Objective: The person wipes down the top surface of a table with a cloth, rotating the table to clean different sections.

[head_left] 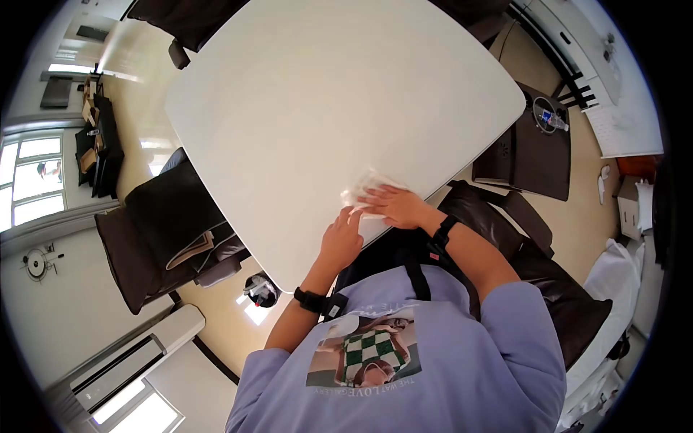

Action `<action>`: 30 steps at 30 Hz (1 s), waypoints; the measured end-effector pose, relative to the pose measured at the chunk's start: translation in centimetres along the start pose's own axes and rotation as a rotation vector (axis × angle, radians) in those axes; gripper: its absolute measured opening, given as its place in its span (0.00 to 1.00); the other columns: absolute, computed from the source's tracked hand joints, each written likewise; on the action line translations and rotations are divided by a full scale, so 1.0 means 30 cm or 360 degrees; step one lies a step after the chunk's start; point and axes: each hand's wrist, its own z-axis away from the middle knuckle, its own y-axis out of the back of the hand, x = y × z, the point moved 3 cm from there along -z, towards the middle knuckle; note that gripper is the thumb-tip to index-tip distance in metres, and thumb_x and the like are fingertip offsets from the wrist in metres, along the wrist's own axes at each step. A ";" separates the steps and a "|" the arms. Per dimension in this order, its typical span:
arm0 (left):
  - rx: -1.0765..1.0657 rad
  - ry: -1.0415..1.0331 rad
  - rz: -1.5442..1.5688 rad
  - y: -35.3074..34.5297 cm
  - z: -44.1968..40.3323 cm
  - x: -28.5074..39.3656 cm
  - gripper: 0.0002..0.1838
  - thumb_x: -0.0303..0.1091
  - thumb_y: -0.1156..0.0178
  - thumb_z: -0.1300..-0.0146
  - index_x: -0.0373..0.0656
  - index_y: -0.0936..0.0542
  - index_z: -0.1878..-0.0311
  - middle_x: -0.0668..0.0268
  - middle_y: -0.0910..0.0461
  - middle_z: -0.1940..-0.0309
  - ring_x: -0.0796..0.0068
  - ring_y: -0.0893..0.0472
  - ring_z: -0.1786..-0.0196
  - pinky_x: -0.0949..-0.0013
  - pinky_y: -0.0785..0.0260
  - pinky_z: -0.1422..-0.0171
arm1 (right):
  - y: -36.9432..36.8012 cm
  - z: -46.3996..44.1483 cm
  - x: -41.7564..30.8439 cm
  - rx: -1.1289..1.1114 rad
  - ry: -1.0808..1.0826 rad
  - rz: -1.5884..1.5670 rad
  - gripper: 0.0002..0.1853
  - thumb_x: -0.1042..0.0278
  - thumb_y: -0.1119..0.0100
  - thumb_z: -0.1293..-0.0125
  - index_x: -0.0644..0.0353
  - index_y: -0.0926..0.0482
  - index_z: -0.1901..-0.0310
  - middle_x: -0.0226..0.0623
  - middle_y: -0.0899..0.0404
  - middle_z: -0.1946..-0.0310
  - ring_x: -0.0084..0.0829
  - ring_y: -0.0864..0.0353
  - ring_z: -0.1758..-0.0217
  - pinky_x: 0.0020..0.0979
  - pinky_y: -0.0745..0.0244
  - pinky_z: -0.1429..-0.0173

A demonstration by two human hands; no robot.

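Observation:
A thin, crumpled, see-through white sheet (372,179), perhaps a tissue or plastic film, lies near the front corner of a white table (325,94). My right hand (397,206) rests palm down over it, with its fingers stretched out and slightly spread. Close beside that hand on the left is my left hand (343,237), its fingers extended to the sheet's near edge. Its thumb points toward the right hand. I cannot make out whether the left fingertips grip the edge. Black bands circle both wrists.
Dark brown leather chairs stand left (162,224) and right (498,224) of the table. A small bin (261,290) sits on the floor below the left corner. Farther right, a brown side table (530,155) carries a plastic bottle (556,121).

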 end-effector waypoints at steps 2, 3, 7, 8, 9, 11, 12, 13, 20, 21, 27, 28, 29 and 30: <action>-0.0006 -0.0045 0.0044 0.003 -0.029 -0.002 0.29 0.24 0.47 0.46 0.39 0.32 0.37 0.55 0.31 0.38 0.53 0.27 0.39 0.54 0.31 0.38 | 0.043 0.047 0.071 0.0108 -0.0258 0.0074 0.34 0.69 0.48 0.37 0.43 0.40 0.27 0.24 0.51 0.22 0.32 0.55 0.19 0.41 0.62 0.17; -0.0019 -0.0070 0.0102 0.000 -0.043 -0.001 0.29 0.25 0.46 0.46 0.38 0.32 0.37 0.56 0.31 0.37 0.56 0.28 0.37 0.53 0.32 0.37 | 0.061 0.080 0.120 0.0181 -0.0334 0.0107 0.35 0.69 0.48 0.37 0.43 0.40 0.27 0.25 0.51 0.22 0.32 0.55 0.19 0.41 0.62 0.18; -0.0033 -0.0165 0.0118 -0.008 -0.097 -0.009 0.32 0.25 0.48 0.45 0.37 0.35 0.32 0.55 0.33 0.33 0.55 0.33 0.31 0.54 0.37 0.30 | 0.138 0.261 0.358 0.0458 -0.0826 0.0251 0.34 0.68 0.52 0.35 0.45 0.43 0.26 0.27 0.53 0.22 0.35 0.54 0.19 0.43 0.60 0.19; -0.0104 -0.0174 0.0124 -0.015 -0.114 -0.010 0.33 0.25 0.50 0.44 0.37 0.37 0.31 0.54 0.35 0.31 0.54 0.36 0.28 0.55 0.41 0.27 | 0.156 0.314 0.419 0.0538 -0.0931 0.0331 0.34 0.68 0.53 0.35 0.44 0.43 0.26 0.28 0.52 0.22 0.36 0.54 0.20 0.44 0.58 0.19; -0.0179 -0.0181 0.0129 -0.022 -0.128 -0.009 0.34 0.25 0.51 0.43 0.36 0.39 0.29 0.54 0.37 0.29 0.54 0.39 0.26 0.56 0.44 0.24 | 0.168 0.364 0.472 0.0638 -0.1031 0.0299 0.33 0.68 0.53 0.34 0.45 0.43 0.26 0.29 0.52 0.22 0.38 0.53 0.20 0.46 0.56 0.20; -0.0257 -0.0153 0.0236 -0.032 -0.162 0.004 0.34 0.25 0.52 0.42 0.36 0.39 0.29 0.53 0.39 0.28 0.54 0.41 0.25 0.57 0.45 0.23 | 0.167 0.452 0.568 0.0781 -0.1193 0.0276 0.32 0.67 0.52 0.33 0.48 0.43 0.26 0.30 0.52 0.22 0.40 0.53 0.20 0.48 0.55 0.21; -0.0331 -0.0134 0.0351 -0.035 -0.184 0.015 0.34 0.25 0.52 0.42 0.35 0.40 0.28 0.53 0.40 0.27 0.54 0.43 0.24 0.58 0.46 0.22 | 0.154 0.456 0.578 0.0792 -0.1211 0.0263 0.32 0.67 0.52 0.33 0.48 0.43 0.26 0.30 0.52 0.22 0.40 0.53 0.20 0.48 0.55 0.21; -0.0347 -0.0152 0.0335 -0.033 -0.205 0.029 0.34 0.25 0.52 0.42 0.35 0.40 0.28 0.53 0.40 0.27 0.54 0.43 0.24 0.58 0.46 0.22 | 0.143 0.457 0.590 0.0778 -0.1261 0.0278 0.32 0.67 0.53 0.32 0.51 0.43 0.26 0.31 0.52 0.22 0.41 0.53 0.20 0.49 0.56 0.21; -0.0392 -0.0086 0.0308 -0.034 -0.350 0.089 0.37 0.27 0.51 0.40 0.33 0.46 0.26 0.43 0.42 0.28 0.48 0.41 0.25 0.57 0.47 0.23 | 0.071 0.325 0.255 0.0502 -0.0673 0.0044 0.33 0.61 0.49 0.36 0.58 0.40 0.29 0.38 0.49 0.23 0.46 0.50 0.22 0.49 0.57 0.21; -0.0360 -0.0125 0.0329 -0.033 -0.368 0.102 0.37 0.27 0.51 0.40 0.32 0.48 0.26 0.41 0.43 0.28 0.47 0.41 0.26 0.56 0.47 0.23 | 0.037 0.300 0.185 0.0422 -0.0461 -0.0046 0.33 0.61 0.48 0.37 0.56 0.40 0.29 0.37 0.48 0.24 0.44 0.49 0.22 0.49 0.56 0.21; -0.0603 -0.0237 0.0333 -0.040 -0.435 0.174 0.38 0.26 0.51 0.41 0.31 0.50 0.26 0.43 0.44 0.27 0.47 0.43 0.25 0.57 0.47 0.23 | -0.106 0.265 0.090 0.0315 0.0203 0.0220 0.34 0.59 0.47 0.38 0.43 0.38 0.28 0.26 0.48 0.23 0.33 0.49 0.21 0.45 0.57 0.19; -0.0622 -0.0242 0.0328 -0.055 -0.443 0.167 0.38 0.26 0.51 0.41 0.31 0.50 0.26 0.43 0.44 0.27 0.47 0.43 0.25 0.57 0.47 0.23 | -0.057 0.279 0.112 0.0277 0.0132 0.0071 0.34 0.60 0.46 0.38 0.42 0.38 0.28 0.25 0.48 0.23 0.33 0.50 0.20 0.44 0.58 0.18; -0.0611 -0.0285 0.0303 -0.071 -0.452 0.157 0.39 0.26 0.51 0.40 0.35 0.50 0.25 0.44 0.45 0.26 0.48 0.43 0.25 0.58 0.47 0.23 | -0.012 0.294 0.137 0.0238 0.0062 -0.0077 0.34 0.61 0.46 0.38 0.42 0.38 0.28 0.24 0.48 0.23 0.32 0.51 0.20 0.43 0.59 0.18; -0.0598 -0.0322 0.0283 -0.085 -0.460 0.155 0.39 0.26 0.51 0.39 0.38 0.51 0.24 0.46 0.45 0.26 0.49 0.43 0.24 0.59 0.47 0.23 | 0.016 0.315 0.168 0.0268 -0.0065 -0.0099 0.33 0.62 0.46 0.37 0.42 0.39 0.28 0.25 0.48 0.23 0.32 0.51 0.20 0.43 0.58 0.18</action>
